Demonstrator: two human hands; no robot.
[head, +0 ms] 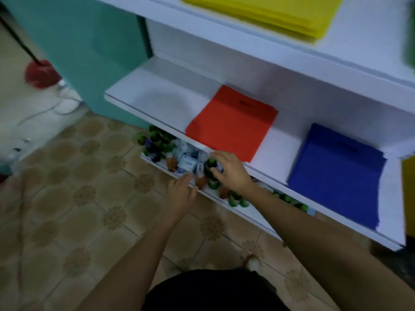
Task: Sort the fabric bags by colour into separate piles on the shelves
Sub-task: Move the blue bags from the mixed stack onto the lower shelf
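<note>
the right hand [229, 171], just below the centre of the frame, hangs over a crowd of small bottles with green caps and brownish bodies [213, 184] on the lowest white shelf [155, 163]. its fingers bend down among the caps, but blur hides whether they grasp a bottle or only touch it, so i cannot tell. the left hand [182, 194], just to its lower left, reaches the front edge of the same shelf with fingers fairly straight and thumb apart, holding nothing. small white-and-blue boxes [186, 164] lie among the bottles.

just above the right hand, on the white middle shelf [157, 102], lies a flat pile of red fabric bags [231, 124], its front corner near the knuckles. further right on the same shelf, well apart from the red one, lies a flat pile of blue fabric bags [336, 176]. at the top of the frame, on the white upper shelf [359, 41], lies a pile of yellow fabric bags [269, 12], cut off by the top edge.

at the upper left stands a teal panel [89, 52]. beside it are a red mop head on a dark handle [41, 74] and a white cable [45, 111] on the floor. patterned beige floor tiles [89, 198] fill the lower left.
</note>
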